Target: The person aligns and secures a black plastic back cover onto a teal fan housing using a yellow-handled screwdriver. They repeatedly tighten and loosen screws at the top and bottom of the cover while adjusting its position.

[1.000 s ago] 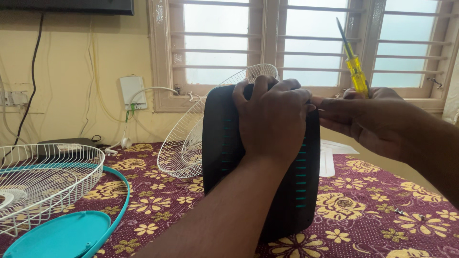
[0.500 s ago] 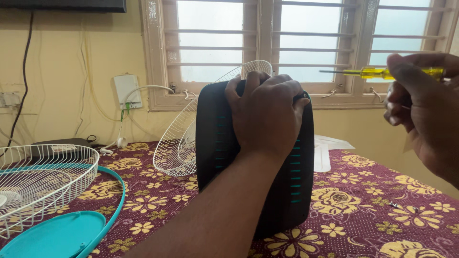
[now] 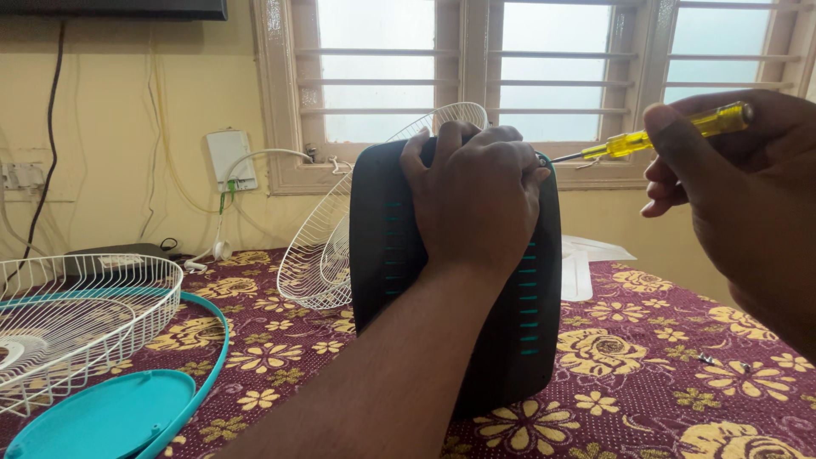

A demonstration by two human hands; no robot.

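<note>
A black fan housing (image 3: 387,255) with teal vent slots stands upright on the flowered cloth (image 3: 646,382). My left hand (image 3: 472,200) grips its top edge from behind and steadies it. My right hand (image 3: 735,187) holds a yellow-handled screwdriver (image 3: 663,136), its shaft pointing left with the tip at the housing's upper right corner. A white wire fan guard (image 3: 327,246) leans behind the housing on the left.
Another white wire guard (image 3: 76,314) with a teal ring (image 3: 217,353) and a teal round cover (image 3: 102,416) lie at the left. White plastic pieces (image 3: 586,263) sit behind the housing. Small screws (image 3: 705,359) rest on the cloth at the right. A barred window (image 3: 527,76) is ahead.
My right hand swung the screwdriver from upright to pointing left, then brought its tip down to the housing's upper right corner. My left hand kept its grip on the housing.
</note>
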